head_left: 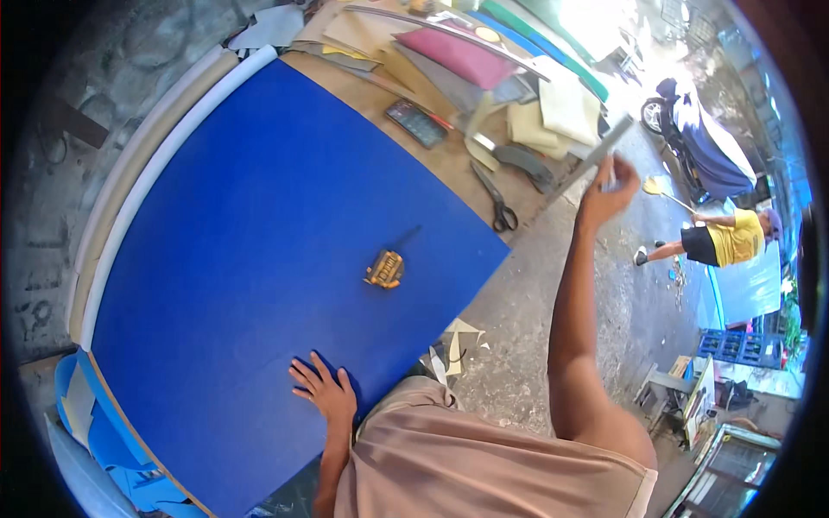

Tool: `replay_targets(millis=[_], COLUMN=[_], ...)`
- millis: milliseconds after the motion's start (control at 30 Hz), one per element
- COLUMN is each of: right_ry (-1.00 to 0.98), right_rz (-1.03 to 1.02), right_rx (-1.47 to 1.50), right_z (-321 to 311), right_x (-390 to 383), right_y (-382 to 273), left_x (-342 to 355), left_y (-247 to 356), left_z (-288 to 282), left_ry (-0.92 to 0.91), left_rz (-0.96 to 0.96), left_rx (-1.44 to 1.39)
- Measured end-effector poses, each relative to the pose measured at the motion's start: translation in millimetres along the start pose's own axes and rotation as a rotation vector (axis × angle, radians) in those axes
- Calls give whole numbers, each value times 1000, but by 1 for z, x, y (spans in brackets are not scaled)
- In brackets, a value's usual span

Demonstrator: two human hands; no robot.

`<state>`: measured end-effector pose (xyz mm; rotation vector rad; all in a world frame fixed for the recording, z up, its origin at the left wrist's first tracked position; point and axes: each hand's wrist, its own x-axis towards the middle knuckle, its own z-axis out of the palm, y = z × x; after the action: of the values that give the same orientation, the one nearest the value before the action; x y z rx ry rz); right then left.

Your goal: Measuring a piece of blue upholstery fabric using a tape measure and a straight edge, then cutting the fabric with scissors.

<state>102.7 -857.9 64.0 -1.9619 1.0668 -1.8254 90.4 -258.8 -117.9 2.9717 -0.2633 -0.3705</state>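
A large blue sheet (259, 198) covers most of the work table. My left hand (330, 393) lies flat on its near part with the fingers spread. My right hand (611, 190) is raised beyond the table's right edge, fingers curled round a long grey strip (596, 151) that looks like a ruler, blurred by motion. In the middle of the sheet rests a yellow and black tape measure (384, 270). Black-handled scissors (498, 203) lie beside the sheet's right corner, near a curved grey tool handle (522, 164).
A phone (416, 123), a pink piece (453, 56) and cream material pieces (566, 108) lie at the far side. Rolled sheets (164, 164) line the left edge. To the right, a person in yellow (738, 237) holds a broom near a covered motorbike (712, 147).
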Motion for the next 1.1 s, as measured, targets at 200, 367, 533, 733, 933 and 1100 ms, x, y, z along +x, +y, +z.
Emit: replay_targets(millis=[200,367,533,733,933,1100], right_ry=[-223,-408,-248,-204,-161,-326], right_rz=[221,113,-131,-484,-458,191], right_rx=[-190,-16,-19,-268,269,1022], right_z=[55,20,-95,-253,-376,-439], right_x=[71,76,68,55,16,-3], right_y=[112,169,183,90,-49,-136], left_x=[-32,-89,-157,-249,-347,-441], left_y=[-34,-91,-132,-156,-182,-190], left_z=[3,-5,2,6,8,28], left_ry=[113,162,213,281,362,427], left_rz=[-21,-162,-309,-203,22,22], left_rx=[-35,-37,-93,-227,-323,-409])
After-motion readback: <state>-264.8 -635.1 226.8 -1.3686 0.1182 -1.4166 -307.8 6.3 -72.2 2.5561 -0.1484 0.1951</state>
